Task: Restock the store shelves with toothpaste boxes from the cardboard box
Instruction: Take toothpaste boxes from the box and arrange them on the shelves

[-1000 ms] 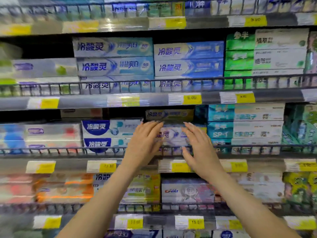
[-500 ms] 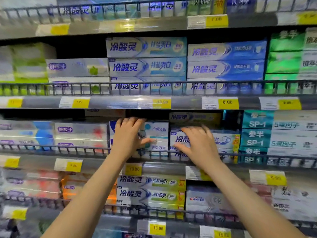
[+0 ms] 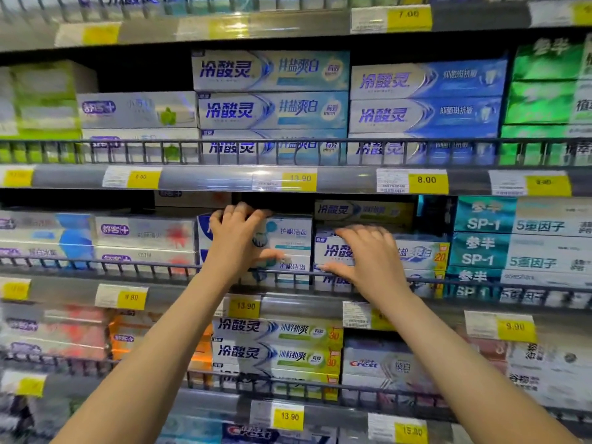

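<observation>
Head view: both arms reach up to the middle shelf (image 3: 179, 294) of a toothpaste display. The left hand (image 3: 237, 241) lies on the front of a white-and-blue box stack (image 3: 288, 241), its fingers (image 3: 238, 213) curled over the top edge of the upper box and its thumb stretched right across the face of the stack. So it grips that upper box at its left end.

The right hand (image 3: 368, 261) is just beside it, to the right, laid on the top box of a neighbouring pale-blue stack (image 3: 419, 254). Its fingers hook over the top front edge of that box, and the thumb points left along the bottom of the box face, near the wire rail (image 3: 134, 267) that fronts the shelf. The hand is blurred, so I cannot tell how firmly it clamps the box.

The two stacks stand side by side, touching, behind the rail. Behind the right one lies a yellow-green box (image 3: 365, 211), set further back. Teal boxes (image 3: 483, 241) stand to the right, white boxes with red splashes (image 3: 144, 232) to the left.

The shelf above carries blue-and-white boxes (image 3: 272, 91) in stacks and green boxes (image 3: 544, 91) at the right. Yellow price tags (image 3: 427, 181) run along each shelf edge. The shelf below holds lime-trimmed boxes (image 3: 275, 344) and a Crest box (image 3: 384, 363).
</observation>
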